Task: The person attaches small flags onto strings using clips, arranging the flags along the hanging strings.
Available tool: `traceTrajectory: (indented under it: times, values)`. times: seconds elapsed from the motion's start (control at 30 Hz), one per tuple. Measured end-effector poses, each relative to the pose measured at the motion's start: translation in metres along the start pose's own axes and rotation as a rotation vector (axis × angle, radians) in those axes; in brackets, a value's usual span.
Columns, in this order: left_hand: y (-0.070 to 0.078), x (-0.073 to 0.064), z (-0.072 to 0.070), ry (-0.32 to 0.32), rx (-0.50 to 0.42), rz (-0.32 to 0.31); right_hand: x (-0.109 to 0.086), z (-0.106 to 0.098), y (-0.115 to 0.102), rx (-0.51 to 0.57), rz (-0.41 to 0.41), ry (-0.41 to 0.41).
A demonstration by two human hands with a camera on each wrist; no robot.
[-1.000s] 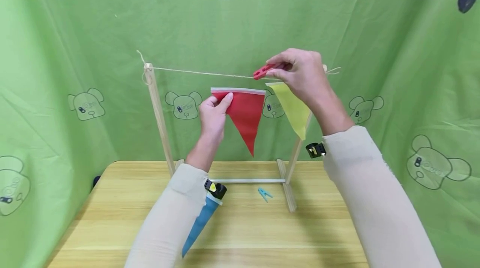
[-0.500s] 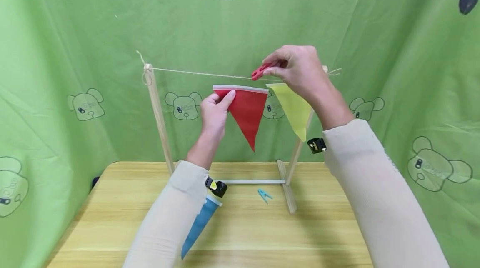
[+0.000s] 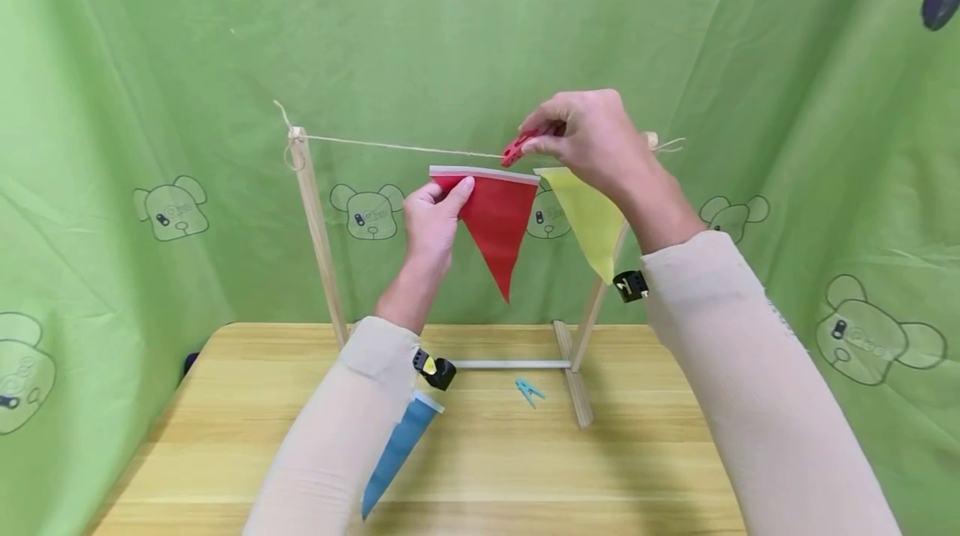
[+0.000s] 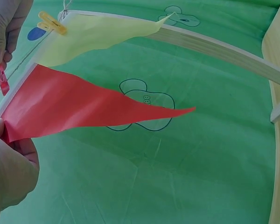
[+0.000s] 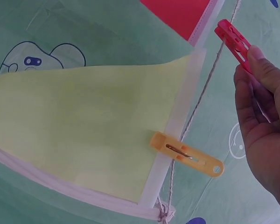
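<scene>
My left hand [image 3: 431,223] pinches the upper left part of a red triangular flag [image 3: 498,215] between thumb and fingers, its white top edge just under the string [image 3: 397,145]. My right hand [image 3: 596,132] pinches a red clothespin [image 3: 513,150], whose tip is at the string above the flag's right end. Beside it a yellow flag [image 3: 588,215] hangs from the string, held by an orange clothespin [image 5: 186,154] seen in the right wrist view. In the left wrist view the red clothespin [image 4: 1,80] is apart from the red flag's white edge.
Two wooden posts [image 3: 318,236] carry the string, joined low by a white bar [image 3: 513,364]. On the wooden table [image 3: 600,469] lie a blue clothespin [image 3: 529,391] and a blue flag [image 3: 401,453], partly hidden by the left sleeve. A green curtain [image 3: 225,61] hangs behind.
The red flag has risen and shifted slightly right, nearer the string. My right hand has moved a little left with the red clothespin, whose tip now points more downward.
</scene>
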State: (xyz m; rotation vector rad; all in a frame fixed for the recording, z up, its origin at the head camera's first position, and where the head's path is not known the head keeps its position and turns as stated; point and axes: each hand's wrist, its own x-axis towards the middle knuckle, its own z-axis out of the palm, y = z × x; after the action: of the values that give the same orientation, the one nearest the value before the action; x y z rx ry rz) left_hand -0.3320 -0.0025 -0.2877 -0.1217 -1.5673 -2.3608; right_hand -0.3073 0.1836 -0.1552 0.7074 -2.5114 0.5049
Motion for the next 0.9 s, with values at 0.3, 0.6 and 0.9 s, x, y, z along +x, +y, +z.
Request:
traceTrajectory:
  times: [0.3, 0.6, 0.9]
  values:
    - [0.0006, 0.0009, 0.0025, 0.014, -0.006, 0.021, 0.0018, -0.0007, -0.0045, -0.022, 0.013, -0.033]
    - [0.0018, 0.0008, 0.0054, 0.016, -0.008, 0.011, 0.004, 0.0035, -0.0027, -0.039, -0.014, -0.046]
    - [0.0052, 0.0006, 0.0093, 0.008, -0.021, 0.019, 0.0068, 0.0053, -0.0055, -0.058, -0.076, -0.052]
